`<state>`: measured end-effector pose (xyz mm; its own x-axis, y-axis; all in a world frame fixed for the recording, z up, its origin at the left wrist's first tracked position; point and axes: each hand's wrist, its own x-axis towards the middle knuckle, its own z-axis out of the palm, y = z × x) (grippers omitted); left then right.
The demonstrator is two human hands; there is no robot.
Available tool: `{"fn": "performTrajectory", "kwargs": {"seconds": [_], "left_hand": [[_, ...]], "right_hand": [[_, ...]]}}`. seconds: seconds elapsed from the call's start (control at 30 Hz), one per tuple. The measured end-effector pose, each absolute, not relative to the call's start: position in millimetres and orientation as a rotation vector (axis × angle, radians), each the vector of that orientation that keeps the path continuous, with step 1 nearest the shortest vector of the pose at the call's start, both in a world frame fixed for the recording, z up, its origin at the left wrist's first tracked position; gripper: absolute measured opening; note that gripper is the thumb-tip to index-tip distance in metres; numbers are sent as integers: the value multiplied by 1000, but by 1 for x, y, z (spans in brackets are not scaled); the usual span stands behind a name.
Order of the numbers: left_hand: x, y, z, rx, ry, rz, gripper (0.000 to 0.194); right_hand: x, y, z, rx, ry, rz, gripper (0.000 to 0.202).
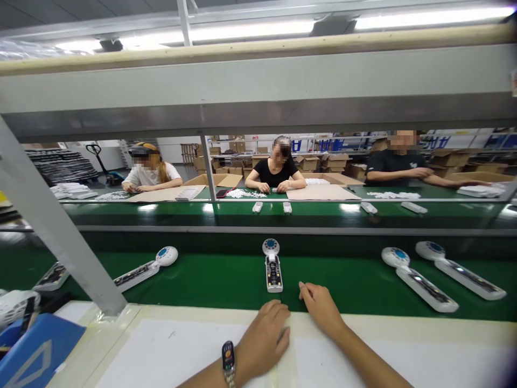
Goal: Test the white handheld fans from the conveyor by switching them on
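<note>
My left hand (263,338), with a watch on its wrist, rests on the pale table edge; its fingers are loosely bent and slightly apart, holding nothing visible. My right hand (321,307) reaches over the green belt (226,280), its fingers curled together; whether something small is between them is hidden. Just beyond my hands, a white device (274,275) with a round blue-centred head and an exposed circuit board lies upright in view on the belt, touched by neither hand. Similar devices lie at the left (139,274) and at the right (426,288), (470,276) is another such device.
A slanted metal post (60,215) and a blue box (44,350) stand at the left. White sheets (173,350) cover the near table. Across the line, several people sit by small white parts (246,193) and cardboard. A wide beam (258,81) crosses overhead.
</note>
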<state>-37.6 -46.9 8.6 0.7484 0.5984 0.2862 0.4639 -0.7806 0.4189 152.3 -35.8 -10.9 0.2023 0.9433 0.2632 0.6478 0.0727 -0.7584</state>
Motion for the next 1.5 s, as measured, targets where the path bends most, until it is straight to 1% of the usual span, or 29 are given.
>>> {"fn": "performTrajectory", "kwargs": {"seconds": [0.27, 0.5, 0.77, 0.93, 1.13, 1.5], "left_hand": [[-37, -50, 10, 2657, 830, 626, 29], [-36, -56, 14, 2683, 947, 728, 25], [-31, -58, 14, 2963, 746, 671, 22], [-33, -55, 12, 2943, 773, 631, 21], [-33, -54, 12, 2851, 818, 631, 26], [-36, -52, 14, 2659, 813, 598, 27]], "right_hand": [[158, -30, -12, -1644, -1438, 433, 43], [154, -37, -12, -1563, -1512, 440, 43], [144, -47, -4, -1533, -1722, 418, 44], [146, -44, -7, -1548, -1782, 422, 45], [144, -43, -11, -1565, -1873, 338, 45], [142, -48, 0, -1571, -1891, 216, 44]]}}
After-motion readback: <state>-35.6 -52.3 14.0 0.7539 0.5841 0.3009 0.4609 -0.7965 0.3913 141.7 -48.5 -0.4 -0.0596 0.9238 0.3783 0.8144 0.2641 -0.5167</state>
